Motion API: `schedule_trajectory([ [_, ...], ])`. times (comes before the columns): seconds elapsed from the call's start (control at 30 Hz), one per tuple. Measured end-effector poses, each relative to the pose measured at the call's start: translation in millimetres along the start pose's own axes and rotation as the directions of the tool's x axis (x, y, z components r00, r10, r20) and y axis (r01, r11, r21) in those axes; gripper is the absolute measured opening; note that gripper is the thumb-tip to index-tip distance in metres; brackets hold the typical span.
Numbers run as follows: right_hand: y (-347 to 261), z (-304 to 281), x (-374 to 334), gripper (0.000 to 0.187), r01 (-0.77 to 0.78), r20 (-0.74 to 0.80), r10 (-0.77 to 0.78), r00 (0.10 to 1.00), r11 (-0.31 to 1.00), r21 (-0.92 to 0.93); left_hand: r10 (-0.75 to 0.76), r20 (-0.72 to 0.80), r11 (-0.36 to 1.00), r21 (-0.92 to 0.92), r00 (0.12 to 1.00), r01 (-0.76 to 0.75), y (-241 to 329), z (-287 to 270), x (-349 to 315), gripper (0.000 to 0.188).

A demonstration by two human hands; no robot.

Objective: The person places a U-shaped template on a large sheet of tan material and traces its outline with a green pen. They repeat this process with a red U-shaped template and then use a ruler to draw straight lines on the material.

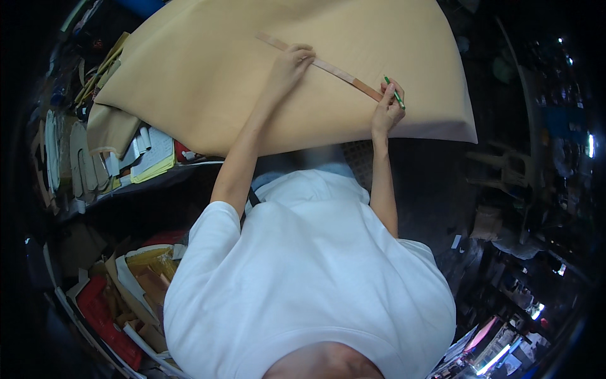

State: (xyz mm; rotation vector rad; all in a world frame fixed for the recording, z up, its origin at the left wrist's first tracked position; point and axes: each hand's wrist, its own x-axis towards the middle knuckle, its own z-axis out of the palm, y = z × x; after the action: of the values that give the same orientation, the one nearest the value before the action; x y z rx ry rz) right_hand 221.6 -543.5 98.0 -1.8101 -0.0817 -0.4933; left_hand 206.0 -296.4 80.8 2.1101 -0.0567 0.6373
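Note:
A large tan sheet, leather-like and smooth (pixel 208 82), spreads across the work surface in front of me. On it a long, thin straight strip (pixel 334 71), ruler-like, pale pinkish with a browner right part, lies at a slant from upper left to lower right. My left hand (pixel 295 62) has its fingers bent over the strip left of its middle. At the strip's lower right end, my right hand (pixel 389 112) is closed round a slim green pencil or pen (pixel 394 93). That hand's thumb and fingers are beside the strip's end; whether they also grip it is unclear.
Left of the sheet lie papers with a yellow-edged pad (pixel 154 155) and stacked flat pattern-like pieces (pixel 85 158). Below them stands a pile of scraps with a red piece (pixel 104 316). A stool-like frame (pixel 505 165) stands at the right in the dark.

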Motion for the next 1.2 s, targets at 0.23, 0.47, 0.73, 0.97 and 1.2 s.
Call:
schedule_trajectory([
  [0.23,-18,39,-2,0.031,-0.188,0.176,0.173,0.969,0.98,0.071,-0.068,0.067,0.993,-0.094,0.995,0.074,-1,2,6,0.015],
  [0.47,-38,95,-1,0.029,0.073,0.387,-0.006,0.922,0.985,-0.158,-0.023,0.021,0.999,-0.047,0.999,0.024,-2,3,5,0.014],
  [0.73,-9,12,-2,0.032,0.081,0.209,-0.042,0.977,0.98,-0.184,-0.019,0.003,1.0,-0.004,1.0,0.019,-5,6,4,0.014],
  [0.97,9,-41,14,0.039,-0.053,0.042,0.048,0.998,0.992,0.118,0.169,-0.018,0.967,0.196,0.986,-0.162,4,4,-5,0.02],
  [1.2,-15,-12,13,0.029,-0.018,0.148,0.001,0.989,0.993,0.113,0.148,-0.003,0.875,0.467,0.989,-0.13,-4,2,0,0.025],
])
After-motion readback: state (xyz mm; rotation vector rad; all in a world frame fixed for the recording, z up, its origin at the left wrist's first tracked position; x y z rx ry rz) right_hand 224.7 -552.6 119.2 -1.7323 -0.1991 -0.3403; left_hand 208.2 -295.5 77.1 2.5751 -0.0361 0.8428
